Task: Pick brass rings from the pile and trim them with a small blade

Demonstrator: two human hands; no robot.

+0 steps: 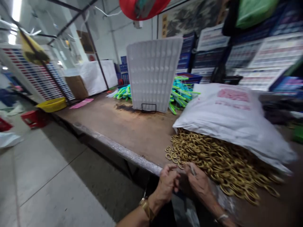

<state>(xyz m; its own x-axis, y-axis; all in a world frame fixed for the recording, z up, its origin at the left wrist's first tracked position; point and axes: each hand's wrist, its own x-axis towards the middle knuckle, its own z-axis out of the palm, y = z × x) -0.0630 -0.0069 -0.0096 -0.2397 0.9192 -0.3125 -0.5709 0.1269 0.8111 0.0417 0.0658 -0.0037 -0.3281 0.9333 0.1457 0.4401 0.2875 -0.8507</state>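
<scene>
My left hand [167, 183] is at the table's front edge, its fingers curled inward; whether anything is in them is hidden. A watch is on that wrist. Close beside it, my right hand [200, 183] touches the near left side of a heap of gold-coloured rings [213, 154], fingers bent together. A small greyish thing [192, 169] shows at its fingers, too blurred to name. The rings spill from under a white woven sack [227, 116] with red print. Below my hands hangs a greyish plastic sheet or bag [186, 208].
A pale compartment tray [153, 72] stands upright in a black wire stand [149, 107] on the brown table [118, 121]. Blue-green pieces [182, 94] lie behind it. A yellow basin [52, 104] sits at the far left edge. Stacked boxes [210, 56] line the back right.
</scene>
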